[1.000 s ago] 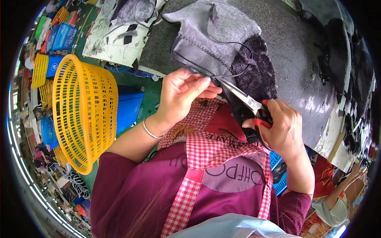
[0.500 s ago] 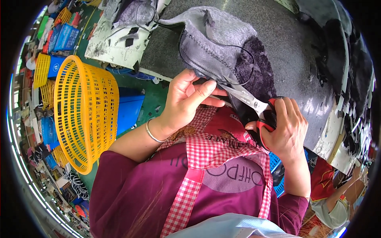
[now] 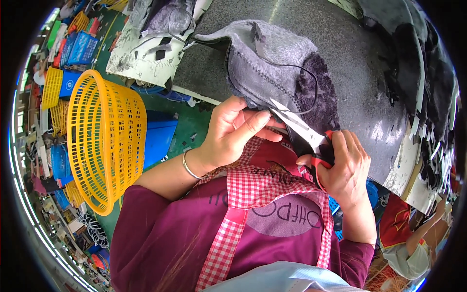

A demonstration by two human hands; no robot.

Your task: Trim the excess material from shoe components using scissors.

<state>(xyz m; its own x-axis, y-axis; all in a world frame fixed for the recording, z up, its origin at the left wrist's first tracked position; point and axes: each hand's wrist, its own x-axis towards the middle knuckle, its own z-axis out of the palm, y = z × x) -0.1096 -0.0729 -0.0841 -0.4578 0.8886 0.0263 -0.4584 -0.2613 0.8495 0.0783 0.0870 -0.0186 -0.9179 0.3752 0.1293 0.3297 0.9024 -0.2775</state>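
A piece of grey plush fabric [image 3: 287, 46] with a zigzag-stitched edge and a darker purple fur part [image 3: 318, 80] lies on the dark worktable, its near edge hanging toward me. My left hand [image 3: 233, 126] pinches that near edge between thumb and fingers. Red-and-black-handled scissors [image 3: 304, 130] are gripped in my right hand [image 3: 346, 168], fingers through the loops. Their blades stand slightly apart, pointing up and left, with the tips at the fabric edge just beyond my left thumb. A thin dark cord [image 3: 315, 82] loops over the fabric.
The dark worktable [image 3: 369, 73] spreads ahead, with dark fabric pieces [image 3: 413, 53] heaped at its right. A white board [image 3: 141, 56] with fabric scraps lies at the far left. Beside me stand a yellow plastic basket [image 3: 104, 146] and a blue bin [image 3: 160, 138]. Another person's arm [image 3: 421, 233] shows at lower right.
The scissors have dropped slightly toward me with my right hand, and their blades have parted. The fabric has shifted a little right and nearer; my left hand still pinches its edge.
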